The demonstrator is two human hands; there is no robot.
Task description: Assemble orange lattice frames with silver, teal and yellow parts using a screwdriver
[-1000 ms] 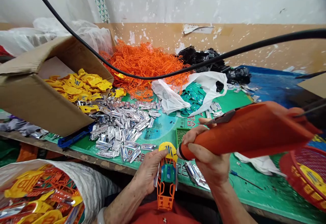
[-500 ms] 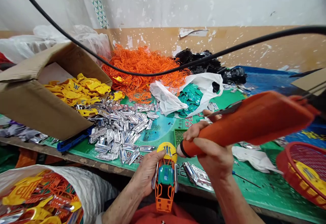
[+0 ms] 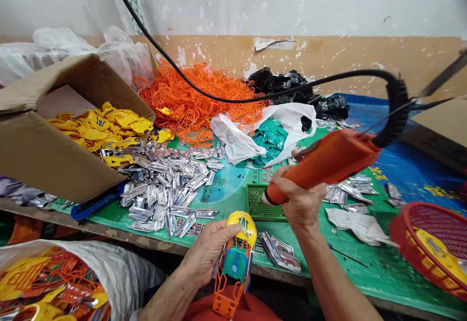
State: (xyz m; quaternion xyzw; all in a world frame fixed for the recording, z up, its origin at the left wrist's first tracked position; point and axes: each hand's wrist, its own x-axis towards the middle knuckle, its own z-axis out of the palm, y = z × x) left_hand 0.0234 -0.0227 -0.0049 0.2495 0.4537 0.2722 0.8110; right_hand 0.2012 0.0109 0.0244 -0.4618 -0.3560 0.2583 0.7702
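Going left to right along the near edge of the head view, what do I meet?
White woven sack of yellow and orange parts → left hand → orange-framed assembly → right hand on orange tool → red basket

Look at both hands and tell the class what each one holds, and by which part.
The left hand grips an orange plastic lattice frame with a yellow top by its side, just below the yellow top. The right hand grips an orange corded hand tool around its narrow front end.

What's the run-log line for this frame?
left hand: holds orange-and-yellow plastic model | right hand: grips orange corded tool | nearby: green perforated tray, silver foil pieces
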